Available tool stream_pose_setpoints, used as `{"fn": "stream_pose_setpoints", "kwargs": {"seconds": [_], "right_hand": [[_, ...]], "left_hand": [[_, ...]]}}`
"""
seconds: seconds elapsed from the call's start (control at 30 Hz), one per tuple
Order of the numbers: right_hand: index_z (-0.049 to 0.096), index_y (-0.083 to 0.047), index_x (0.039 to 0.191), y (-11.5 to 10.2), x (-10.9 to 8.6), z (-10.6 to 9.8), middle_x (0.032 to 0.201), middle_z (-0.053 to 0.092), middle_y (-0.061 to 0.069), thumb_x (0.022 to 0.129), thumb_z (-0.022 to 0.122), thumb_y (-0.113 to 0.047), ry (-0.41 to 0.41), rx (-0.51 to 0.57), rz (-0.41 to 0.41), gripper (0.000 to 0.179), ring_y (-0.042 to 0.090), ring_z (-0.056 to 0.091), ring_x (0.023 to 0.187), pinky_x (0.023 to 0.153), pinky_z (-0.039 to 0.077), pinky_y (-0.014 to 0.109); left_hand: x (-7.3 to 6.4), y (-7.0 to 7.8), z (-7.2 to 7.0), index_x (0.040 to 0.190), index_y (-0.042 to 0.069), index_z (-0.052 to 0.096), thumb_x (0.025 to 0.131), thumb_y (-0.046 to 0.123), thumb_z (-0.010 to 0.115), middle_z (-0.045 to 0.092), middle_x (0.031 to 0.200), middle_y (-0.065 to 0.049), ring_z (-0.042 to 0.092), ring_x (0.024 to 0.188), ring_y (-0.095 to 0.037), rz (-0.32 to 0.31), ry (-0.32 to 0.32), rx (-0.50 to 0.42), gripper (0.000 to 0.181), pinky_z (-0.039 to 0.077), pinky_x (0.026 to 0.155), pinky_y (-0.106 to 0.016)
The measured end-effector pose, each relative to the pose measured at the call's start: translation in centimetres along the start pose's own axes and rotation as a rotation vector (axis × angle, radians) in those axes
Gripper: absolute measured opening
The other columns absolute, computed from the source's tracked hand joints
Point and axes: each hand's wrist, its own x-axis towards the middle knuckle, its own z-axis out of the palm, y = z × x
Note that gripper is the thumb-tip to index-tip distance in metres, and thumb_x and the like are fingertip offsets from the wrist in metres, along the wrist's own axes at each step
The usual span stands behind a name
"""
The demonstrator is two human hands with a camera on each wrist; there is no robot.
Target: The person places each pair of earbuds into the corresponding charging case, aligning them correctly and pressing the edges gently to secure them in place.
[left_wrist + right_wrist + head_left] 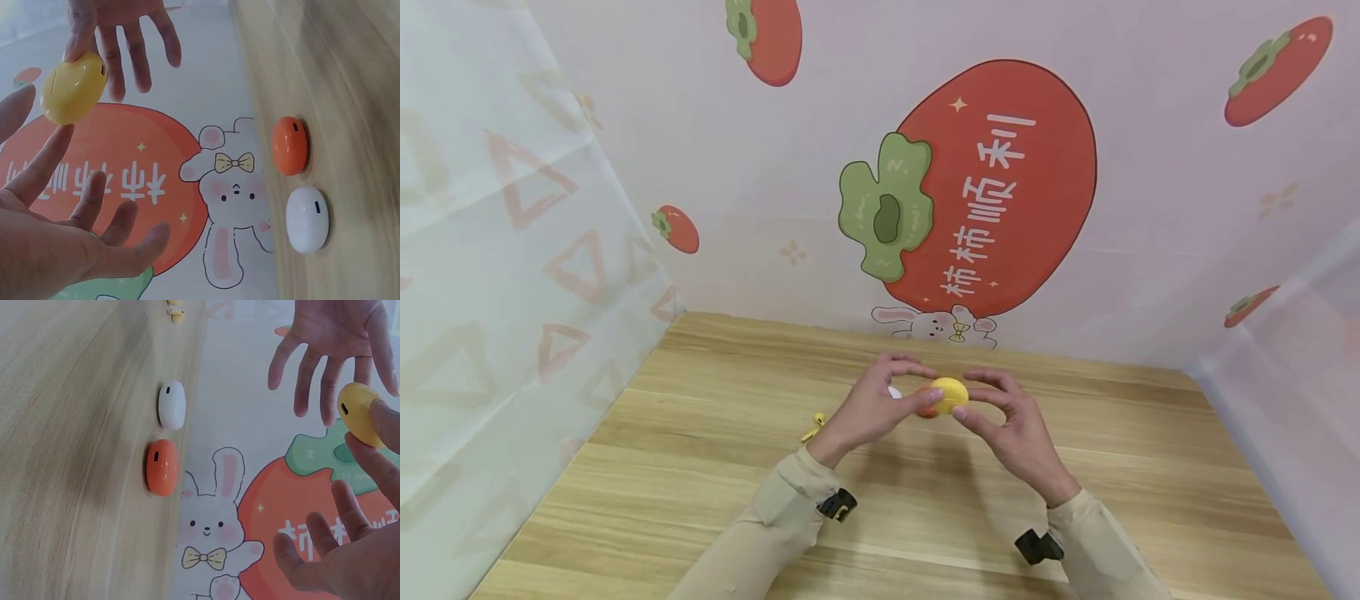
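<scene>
A glossy yellow earbud case, rounded and closed, is held above the table. My right hand pinches it between thumb and index finger, its other fingers spread. From the other side, my left hand reaches to the case with fingers apart; in the left wrist view its index fingertip meets or nearly meets the case edge, and its thumb stands a little off. A dark port slot shows on the yellow case in the right wrist view. Behind the hands, an orange case and a white case stand on the table.
Small yellow earbuds lie on the wooden table left of my left hand. A printed backdrop with persimmons and a rabbit rises at the table's far edge, and pale printed sheets flank both sides.
</scene>
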Motion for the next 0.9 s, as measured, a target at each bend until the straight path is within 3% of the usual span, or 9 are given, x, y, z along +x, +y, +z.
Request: {"fn": "stream_pose_setpoints", "kwargs": {"seconds": [0.37, 0.63, 0.9], "right_hand": [[0.078, -0.007, 0.11, -0.2, 0.0, 0.2, 0.131, 0.059, 0.009, 0.087, 0.081, -0.01, 0.0, -0.01, -0.026, 0.023, 0.03, 0.052, 0.127, 0.098, 0.043, 0.062], [0.078, -0.005, 0.11, -0.3, 0.0, 0.3, 0.134, 0.058, 0.012, 0.088, 0.08, -0.011, -0.001, -0.013, -0.005, 0.024, 0.033, 0.049, 0.129, 0.1, 0.04, 0.067], [0.078, -0.005, 0.11, -0.5, 0.0, 0.4, 0.133, 0.058, 0.012, 0.086, 0.081, -0.009, -0.005, -0.006, -0.031, 0.024, 0.031, 0.049, 0.129, 0.102, 0.037, 0.064]], "left_hand": [[0.4, 0.5, 0.2, 0.106, 0.011, 0.078, 0.092, 0.033, 0.076, 0.052, 0.136, -0.01, 0.044, 0.13, -0.029, 0.075, 0.009, 0.091, 0.026, 0.035, 0.107, -0.059], [0.5, 0.9, 0.3, 0.104, 0.007, 0.078, 0.095, 0.034, 0.073, 0.052, 0.135, -0.011, 0.044, 0.131, -0.031, 0.042, 0.022, 0.088, 0.029, 0.035, 0.108, -0.059], [0.7, 1.2, 0.1, 0.103, 0.004, 0.078, 0.096, 0.035, 0.071, 0.052, 0.138, -0.013, 0.044, 0.132, -0.032, -0.013, 0.018, 0.06, 0.032, 0.035, 0.109, -0.058]]}}
